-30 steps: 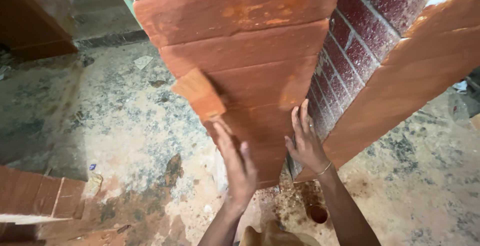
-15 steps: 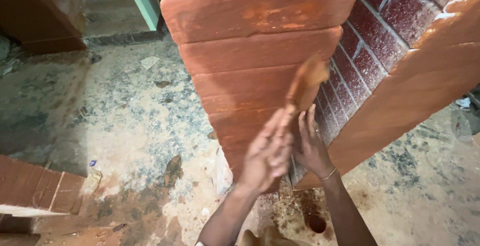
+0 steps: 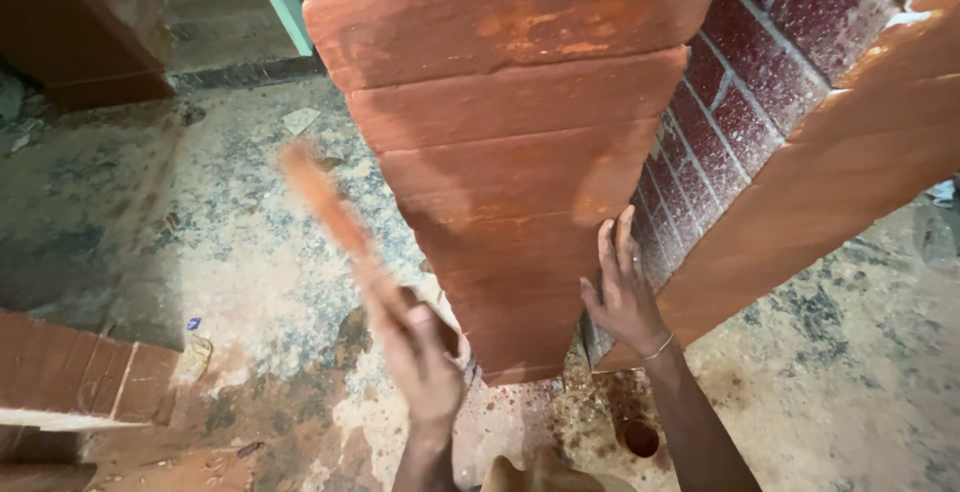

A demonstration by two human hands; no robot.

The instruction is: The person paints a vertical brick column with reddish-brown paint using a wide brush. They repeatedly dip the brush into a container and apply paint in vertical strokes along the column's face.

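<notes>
low wall: red painted bricks at the bottom left, well apart from the hands.
floor: mottled grey concrete, with red stains spreading near the foot of the pillar.
brush: a reddish flat tool, blurred with motion, out in the air to the left of the pillar and tilted up and away; a second ago it lay flat on the pillar face, half a second ago it was at the right edge, now it has swung clear (probably a brush, too blurred to be sure).
left hand: closed around the lower end of the brush, fingers wrapped on the handle, just in front of the pillar's lower left corner.
pillar: wide red coated blocks, looking wet and streaked; the lifted brush suggests one stroke across this face has ended.
right hand: open and flat, fingers spread, pressed on the pillar's lower right edge, holding nothing; it has kept this place through all three pictures.
brick wall: dark red bricks with pale joints behind the pillar.
small pot: round, red inside, on the floor below the right wrist.
</notes>
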